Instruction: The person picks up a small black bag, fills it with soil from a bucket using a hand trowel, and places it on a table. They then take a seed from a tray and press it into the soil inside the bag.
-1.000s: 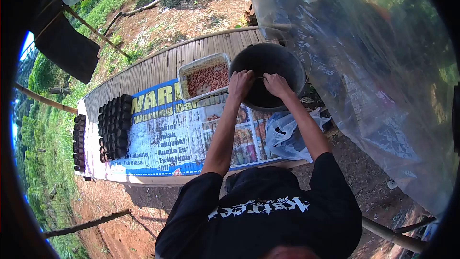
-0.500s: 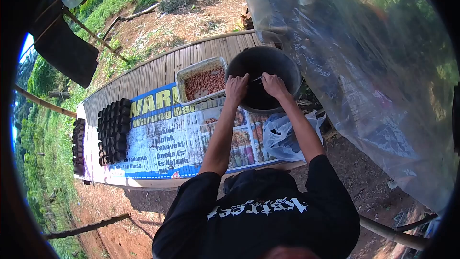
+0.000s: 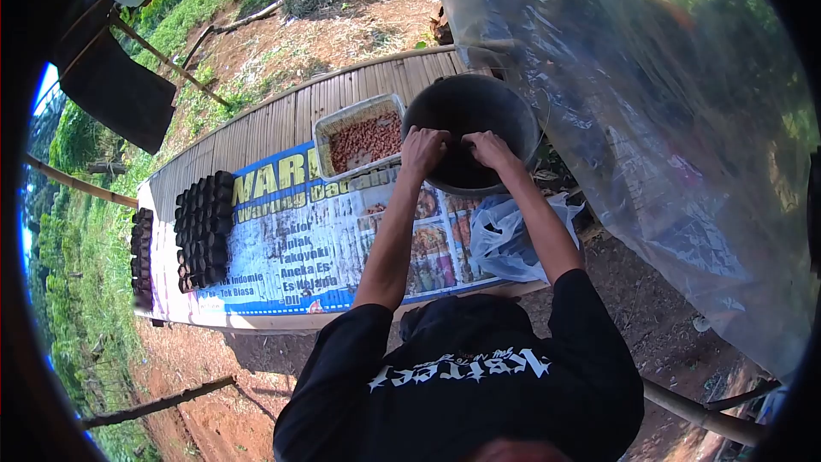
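Fingers of the left hand (image 3: 425,150) and right hand (image 3: 489,149) curl together over the black bucket (image 3: 473,130) at the surface's far right corner, seemingly pinching something too small to identify; work it low inside the rim, beside the seed tray (image 3: 361,139).

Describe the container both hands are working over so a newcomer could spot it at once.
Start at the long bamboo-slat table covered by a printed banner. At the end beside the hanging clear plastic sheet sits a round black bucket, under the left hand and right hand. Its neighbour, the tray of reddish seeds, is rectangular and pale.
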Available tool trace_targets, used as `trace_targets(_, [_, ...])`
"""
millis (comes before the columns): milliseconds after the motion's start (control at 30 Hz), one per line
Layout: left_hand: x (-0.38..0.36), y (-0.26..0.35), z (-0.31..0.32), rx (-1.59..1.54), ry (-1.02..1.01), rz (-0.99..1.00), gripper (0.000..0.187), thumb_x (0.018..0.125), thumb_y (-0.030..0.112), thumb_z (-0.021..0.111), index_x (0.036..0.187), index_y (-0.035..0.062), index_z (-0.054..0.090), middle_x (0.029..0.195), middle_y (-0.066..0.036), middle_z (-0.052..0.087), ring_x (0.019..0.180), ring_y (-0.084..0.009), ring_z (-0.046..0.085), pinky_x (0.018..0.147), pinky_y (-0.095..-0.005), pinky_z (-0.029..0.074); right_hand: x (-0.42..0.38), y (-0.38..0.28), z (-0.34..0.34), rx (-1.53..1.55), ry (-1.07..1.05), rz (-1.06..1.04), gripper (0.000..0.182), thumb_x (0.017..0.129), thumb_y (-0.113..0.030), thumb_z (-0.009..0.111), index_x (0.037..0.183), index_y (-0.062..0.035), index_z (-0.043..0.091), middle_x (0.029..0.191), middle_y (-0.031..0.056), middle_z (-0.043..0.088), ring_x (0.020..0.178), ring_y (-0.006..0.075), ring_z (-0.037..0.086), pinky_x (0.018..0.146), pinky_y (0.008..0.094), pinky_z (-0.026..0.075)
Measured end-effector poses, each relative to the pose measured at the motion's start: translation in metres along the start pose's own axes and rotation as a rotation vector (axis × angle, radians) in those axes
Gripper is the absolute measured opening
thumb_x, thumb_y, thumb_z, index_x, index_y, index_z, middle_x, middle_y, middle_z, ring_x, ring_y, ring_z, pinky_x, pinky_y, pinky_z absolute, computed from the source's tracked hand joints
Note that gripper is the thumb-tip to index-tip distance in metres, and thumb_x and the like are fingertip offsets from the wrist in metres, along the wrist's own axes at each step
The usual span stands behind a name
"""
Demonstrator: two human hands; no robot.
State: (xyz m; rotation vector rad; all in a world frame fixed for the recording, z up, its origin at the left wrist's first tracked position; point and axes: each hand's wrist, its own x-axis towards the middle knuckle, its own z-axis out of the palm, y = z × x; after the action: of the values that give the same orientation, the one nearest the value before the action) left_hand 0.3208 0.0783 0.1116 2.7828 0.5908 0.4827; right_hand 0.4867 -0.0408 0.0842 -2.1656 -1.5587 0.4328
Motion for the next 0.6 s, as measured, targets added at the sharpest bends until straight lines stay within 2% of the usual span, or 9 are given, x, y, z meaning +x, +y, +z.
trace_targets(167, [0.000,-0.001,0.002,0.041,-0.028,-0.018,0.018,0.077,0.014,0.067,0.092,0.0176,0.077,0.083,-0.011,0.072,0.082,-0.0268,0.069,0.084,-0.0389,0.045,-0.003,-0.005,-0.006,-0.036,-0.039,0.025,0.026,0.085,-0.023,0.070,0.108,-0.0114,0.072,0.102,0.0200,0.071,0.100,0.0386,0.066,0.089,0.0477,0.053])
trace_targets(367, [0.001,-0.003,0.005,0.057,-0.048,-0.020,0.019,0.076,0.014,0.068,0.092,0.0174,0.078,0.082,-0.012,0.072,0.082,-0.0267,0.069,0.084,-0.0393,0.045,0.000,-0.001,-0.002,-0.107,-0.101,0.053,0.031,0.085,-0.031,0.071,0.109,-0.0109,0.072,0.101,0.0203,0.071,0.098,0.0395,0.067,0.089,0.0476,0.053])
trace_targets(467, [0.001,-0.006,0.011,0.086,-0.020,0.006,0.019,0.076,0.012,0.066,0.090,0.0183,0.078,0.081,-0.012,0.072,0.079,-0.0265,0.069,0.082,-0.0394,0.045,-0.002,-0.014,-0.012,-0.097,0.023,0.211,0.035,0.083,-0.029,0.072,0.113,-0.0109,0.071,0.106,0.0200,0.070,0.102,0.0394,0.066,0.091,0.0479,0.053])
trace_targets(567, [0.002,-0.006,0.012,0.107,-0.042,0.009,0.021,0.077,0.010,0.063,0.088,0.0196,0.078,0.079,-0.013,0.072,0.076,-0.0268,0.069,0.080,-0.0394,0.045,0.000,0.005,0.010,-0.453,0.122,0.427,0.026,0.086,-0.019,0.064,0.108,-0.0082,0.073,0.117,0.0190,0.068,0.112,0.0347,0.065,0.092,0.0464,0.053])
trace_targets(600, [0.002,-0.006,0.013,0.114,-0.028,0.015,0.022,0.077,0.010,0.062,0.088,0.0198,0.078,0.078,-0.013,0.071,0.075,-0.0270,0.069,0.079,-0.0394,0.045,0.000,0.007,0.012,-0.410,0.007,0.481,0.029,0.086,-0.018,0.063,0.111,-0.0072,0.072,0.121,0.0189,0.066,0.115,0.0344,0.063,0.094,0.0456,0.052])
